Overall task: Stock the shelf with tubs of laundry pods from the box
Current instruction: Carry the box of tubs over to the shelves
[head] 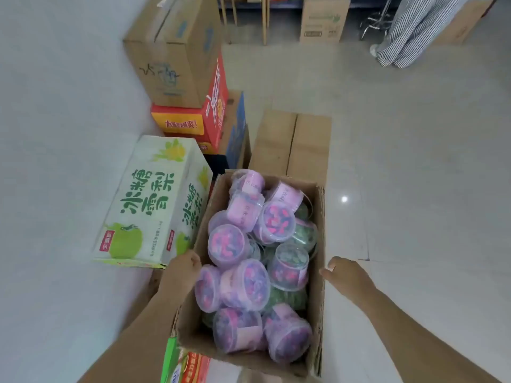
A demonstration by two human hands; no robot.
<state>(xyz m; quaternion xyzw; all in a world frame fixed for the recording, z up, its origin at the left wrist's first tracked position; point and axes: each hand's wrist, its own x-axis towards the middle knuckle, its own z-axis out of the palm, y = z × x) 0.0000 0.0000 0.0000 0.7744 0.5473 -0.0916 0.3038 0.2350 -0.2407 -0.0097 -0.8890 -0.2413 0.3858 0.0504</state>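
Box [191, 324] of tubs [229, 246] lower centre, green carton [149, 205] close on its left, open floor [414, 175] right. Left hand [181, 270] grasps the left rim, fingertips hidden; right hand [347, 276] released, beside right rim.

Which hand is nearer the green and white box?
Left. The left hand holds the wall of the brown box, beside the green and white box; the right hand is across the tubs, at the other wall.
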